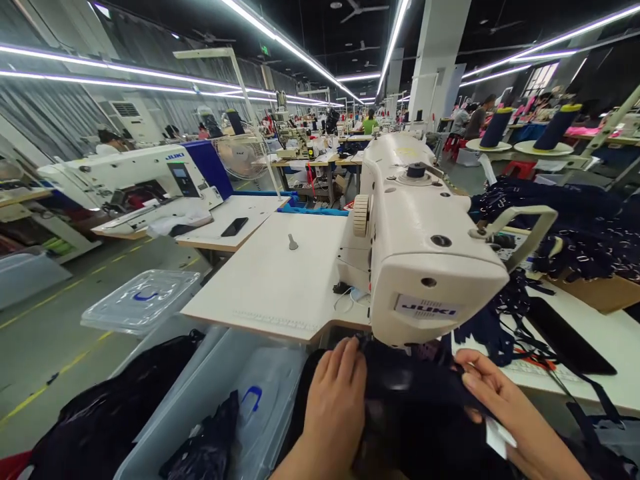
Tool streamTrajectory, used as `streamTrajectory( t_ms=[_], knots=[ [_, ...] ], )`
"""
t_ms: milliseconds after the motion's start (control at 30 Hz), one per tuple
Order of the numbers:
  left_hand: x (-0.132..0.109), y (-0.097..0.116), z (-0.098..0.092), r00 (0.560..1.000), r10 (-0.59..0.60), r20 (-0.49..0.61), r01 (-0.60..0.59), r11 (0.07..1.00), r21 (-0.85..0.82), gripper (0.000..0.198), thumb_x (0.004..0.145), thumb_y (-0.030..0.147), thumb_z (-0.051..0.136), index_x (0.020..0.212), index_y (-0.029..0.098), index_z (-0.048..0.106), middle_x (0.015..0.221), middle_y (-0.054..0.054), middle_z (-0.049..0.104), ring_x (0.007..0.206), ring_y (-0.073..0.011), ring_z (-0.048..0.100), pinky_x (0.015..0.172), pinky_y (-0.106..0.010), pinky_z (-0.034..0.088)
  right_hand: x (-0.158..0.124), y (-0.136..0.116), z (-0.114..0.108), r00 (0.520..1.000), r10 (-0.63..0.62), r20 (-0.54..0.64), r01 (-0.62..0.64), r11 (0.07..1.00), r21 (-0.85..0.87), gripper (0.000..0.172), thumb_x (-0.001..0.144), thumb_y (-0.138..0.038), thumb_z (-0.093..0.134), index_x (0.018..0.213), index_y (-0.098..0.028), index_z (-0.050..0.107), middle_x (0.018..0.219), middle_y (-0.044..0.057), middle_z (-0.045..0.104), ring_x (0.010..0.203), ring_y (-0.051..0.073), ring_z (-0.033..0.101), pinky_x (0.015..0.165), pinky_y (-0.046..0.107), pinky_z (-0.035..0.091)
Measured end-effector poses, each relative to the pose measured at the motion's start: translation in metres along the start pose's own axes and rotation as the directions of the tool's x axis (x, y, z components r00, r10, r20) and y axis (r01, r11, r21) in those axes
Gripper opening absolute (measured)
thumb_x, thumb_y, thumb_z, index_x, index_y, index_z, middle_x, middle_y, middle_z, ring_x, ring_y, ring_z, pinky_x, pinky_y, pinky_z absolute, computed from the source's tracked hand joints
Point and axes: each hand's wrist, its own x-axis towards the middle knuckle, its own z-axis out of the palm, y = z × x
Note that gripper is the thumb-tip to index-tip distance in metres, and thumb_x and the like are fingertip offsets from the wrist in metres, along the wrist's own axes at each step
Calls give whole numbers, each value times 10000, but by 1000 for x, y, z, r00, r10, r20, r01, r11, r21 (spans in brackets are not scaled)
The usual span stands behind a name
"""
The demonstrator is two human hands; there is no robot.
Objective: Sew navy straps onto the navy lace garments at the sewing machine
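A white JUKI sewing machine (427, 293) stands in front of me, its head over a dark navy piece of fabric (415, 420). My left hand (336, 390) lies on the fabric's left side, fingers stretched forward and close together. On the right, my right hand (500, 393) pinches the fabric's edge between thumb and fingers. A white tag (499, 437) sticks out below that hand. The needle area is hidden beneath the machine's head.
Left of the machine, a white table (265, 280) bears a small metal piece (293, 243); a phone (235, 227) lies beyond. Clear plastic bins (200, 393) with dark cloth stand at lower left. At right are navy strap piles (580, 227), a black tablet-like slab (570, 337) and orange-handled scissors (537, 359).
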Motion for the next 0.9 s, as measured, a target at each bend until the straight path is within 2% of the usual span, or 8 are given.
streamTrajectory(
  t_ms=[67,133,233,400,500,567,733,900],
  knots=[
    [-5,-8,5,999,-1,-40,2,999,48,394,900,38,315,1176,86,592,1238,-152,589,1144,-240,530,935,-366,421,10,8,19,996,-76,48,81,990,-118,360,786,-498,668,1028,-272,527,761,-43,495,595,104,455,535,209,437],
    [-8,-10,9,983,183,-19,-182,983,28,409,938,55,314,1275,116,538,1306,-123,552,1204,-215,492,986,-345,390,21,19,35,979,-198,51,204,932,-300,315,808,-464,642,1007,-256,516,825,-18,520,679,133,500,639,256,473],
    [-9,-4,12,901,432,46,-430,901,-51,389,977,122,346,1326,176,507,1387,-47,497,1284,-178,424,1060,-323,322,32,27,46,938,-343,45,315,796,-516,270,834,-438,598,980,-237,493,797,-13,511,691,154,512,686,291,470],
    [-7,2,13,943,331,36,-324,938,-125,359,1009,160,315,1265,226,558,1408,-1,489,1304,-162,400,1039,-332,315,25,17,33,933,-289,215,358,695,-623,233,931,-453,464,1050,-254,474,797,-14,537,735,154,552,682,255,463],
    [-6,2,14,949,315,8,-309,937,-165,327,1016,175,332,1207,224,592,1396,16,505,1323,-139,375,1051,-319,278,20,13,27,943,-247,222,332,700,-632,293,952,-456,424,1189,-285,422,864,-5,581,801,160,583,628,224,459],
    [-7,3,17,957,290,-22,-290,943,-166,301,1010,175,361,1170,219,611,1383,16,519,1332,-134,364,1081,-326,225,20,14,27,943,-260,209,333,694,-639,262,949,-459,424,1136,-277,449,860,-4,582,795,160,587,610,220,460],
    [-11,5,24,966,258,-11,-258,961,-105,331,991,178,411,1285,241,547,1427,15,468,1385,-145,273,1128,-356,102,30,16,33,905,-376,199,402,605,-687,208,925,-438,473,959,-243,537,860,12,598,820,174,590,766,267,482],
    [-15,6,24,969,242,59,-238,969,-67,409,985,198,405,1384,277,451,1474,-2,401,1422,-167,184,1130,-375,76,35,10,35,876,-377,300,474,562,-678,261,953,-416,420,966,-231,602,1006,66,601,1024,214,575,909,308,464]
  ],
)
